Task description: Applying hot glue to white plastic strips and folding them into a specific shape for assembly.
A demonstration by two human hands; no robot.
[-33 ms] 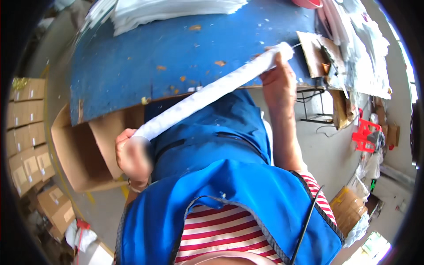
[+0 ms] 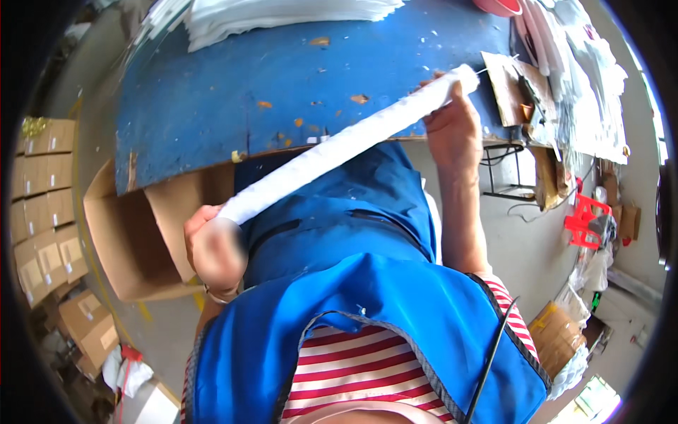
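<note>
Now both hands grip a long white rolled paper tube [image 2: 346, 145]: left hand [image 2: 215, 247] low, right hand [image 2: 452, 127] high, keeping it slanted over the blue worktop [image 2: 282, 71].

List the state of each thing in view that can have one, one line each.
White roll: rolled tight, held slanted at both ends above the table edge.
Left hand: closed around the roll's lower end.
Right hand: gripping the upper end.
Cardboard box: open.
White sheets: stacked flat.
</note>
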